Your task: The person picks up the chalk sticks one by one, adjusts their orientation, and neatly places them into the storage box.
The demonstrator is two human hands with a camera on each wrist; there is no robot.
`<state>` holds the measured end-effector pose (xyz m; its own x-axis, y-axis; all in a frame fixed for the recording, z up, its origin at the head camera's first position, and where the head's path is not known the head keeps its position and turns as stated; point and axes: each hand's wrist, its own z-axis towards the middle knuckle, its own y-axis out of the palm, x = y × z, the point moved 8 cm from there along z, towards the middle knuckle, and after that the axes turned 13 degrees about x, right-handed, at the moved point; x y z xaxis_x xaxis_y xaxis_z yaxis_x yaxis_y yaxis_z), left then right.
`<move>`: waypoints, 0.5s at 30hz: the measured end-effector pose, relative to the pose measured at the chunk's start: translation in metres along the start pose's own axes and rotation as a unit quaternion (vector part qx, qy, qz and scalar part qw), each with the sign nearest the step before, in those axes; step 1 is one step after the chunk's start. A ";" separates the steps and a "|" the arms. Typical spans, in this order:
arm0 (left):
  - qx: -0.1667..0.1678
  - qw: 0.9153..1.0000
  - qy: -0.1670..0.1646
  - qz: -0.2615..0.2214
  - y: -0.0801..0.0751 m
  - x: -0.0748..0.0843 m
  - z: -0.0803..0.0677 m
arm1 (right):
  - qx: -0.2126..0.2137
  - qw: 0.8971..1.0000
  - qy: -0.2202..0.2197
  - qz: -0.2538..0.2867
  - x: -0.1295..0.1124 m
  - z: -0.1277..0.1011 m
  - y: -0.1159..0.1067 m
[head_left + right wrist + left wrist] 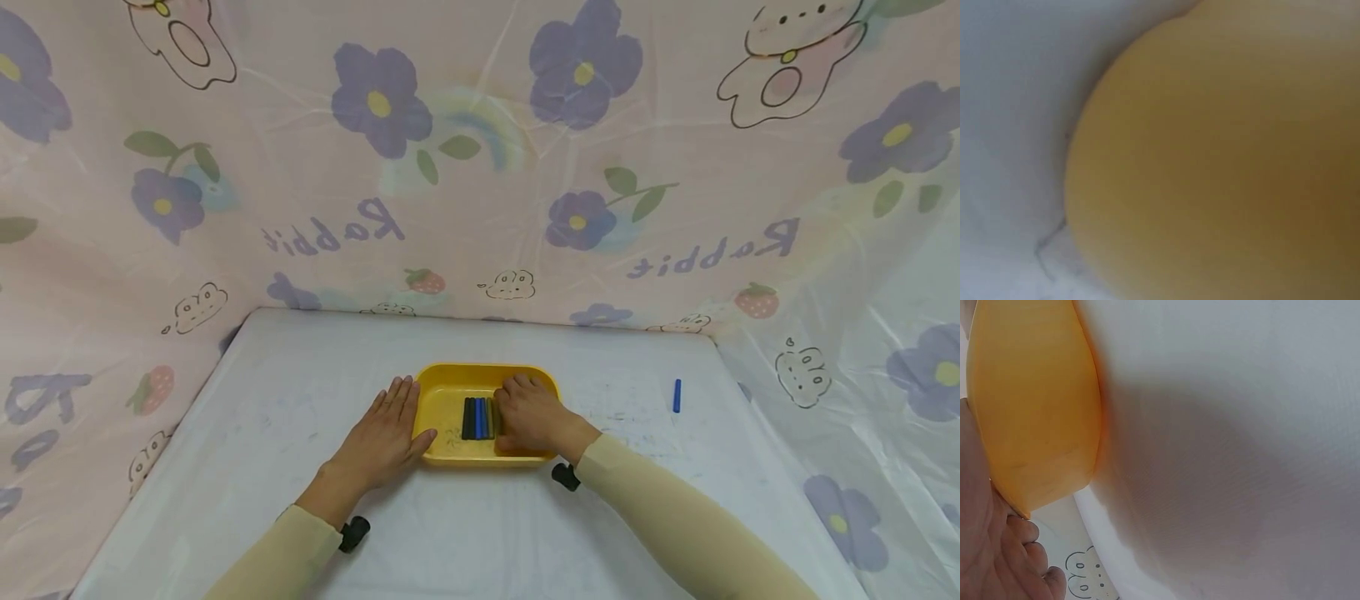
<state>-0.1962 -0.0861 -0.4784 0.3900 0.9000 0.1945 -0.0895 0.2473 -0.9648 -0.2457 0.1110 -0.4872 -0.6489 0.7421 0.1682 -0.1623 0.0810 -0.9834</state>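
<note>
A yellow tray (442,457) lies on the white table. Inside it a row of crayons (478,418) lies side by side: black, dark, blue and olive ones. Against the tray's left side rests my left hand (382,437), fingers extended away from me and thumb by the near left corner. The left wrist view shows its palm along the rim of the tray (1041,406). My right hand (532,417) is in the tray's right part, fingers bent at the far ends of the row's right-hand crayons and thumb at the near ends. What lies under that palm is hidden.
A single blue crayon (677,396) lies on the table (630,492) to the right of the tray. Faint scribbles mark the tabletop. Patterned cloth (480,208) hangs at the back and both sides. The right wrist view is mostly a blurred yellow surface (1222,162).
</note>
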 end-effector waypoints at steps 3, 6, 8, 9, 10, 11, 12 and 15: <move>0.001 1.000 -0.002 -0.002 -0.001 0.000 0.001 | -0.003 1.000 0.002 0.004 0.000 0.002 0.000; 0.003 1.000 -0.003 -0.004 -0.002 0.000 0.002 | -0.002 1.000 0.002 0.000 0.001 0.004 -0.001; 0.004 1.000 -0.004 -0.005 -0.003 0.000 0.002 | -0.002 1.000 0.002 0.001 0.001 0.005 -0.001; 0.005 1.000 -0.003 -0.006 -0.003 0.000 0.002 | -0.003 1.000 0.004 0.002 0.002 0.005 -0.001; 0.005 1.000 -0.004 -0.009 -0.004 0.000 0.002 | -0.003 1.000 0.006 0.004 0.002 0.005 -0.001; 0.006 1.000 -0.005 -0.010 -0.004 0.000 0.002 | -0.004 1.000 0.007 0.006 0.002 0.005 0.000; 0.005 1.000 -0.006 -0.012 -0.004 0.000 0.001 | -0.007 1.000 0.008 0.008 0.001 0.004 0.001; 0.006 1.000 -0.011 -0.020 -0.004 0.002 -0.002 | -0.008 1.000 0.011 0.015 -0.001 0.003 0.002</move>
<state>-0.1933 -0.0858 -0.4744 0.3739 0.8969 0.2360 -0.0848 0.2864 -0.9543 -0.2475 0.1085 -0.4891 -0.6363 0.7593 0.1366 -0.1301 0.0689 -0.9891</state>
